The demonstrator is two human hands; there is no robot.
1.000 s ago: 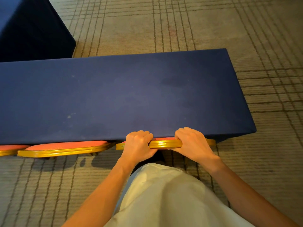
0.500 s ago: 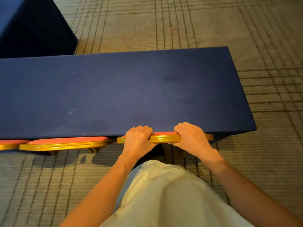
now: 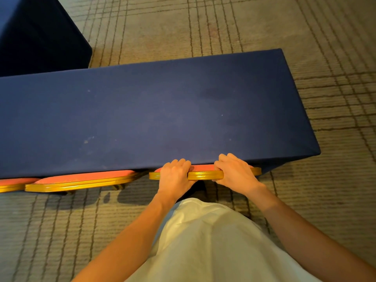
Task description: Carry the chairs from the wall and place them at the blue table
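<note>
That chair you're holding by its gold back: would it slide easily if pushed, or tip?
The chair is probably stiff: its gold frame looks rigid under the left hand and right hand. On carpet it likely drags, and pushed from the top may tilt.

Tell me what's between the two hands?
In the head view, a bare stretch of the gold chair back lies between the left hand and right hand, which both grip it.

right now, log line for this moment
left hand: grips chair back | right hand: grips chair back | chair back: at blue table edge
</note>
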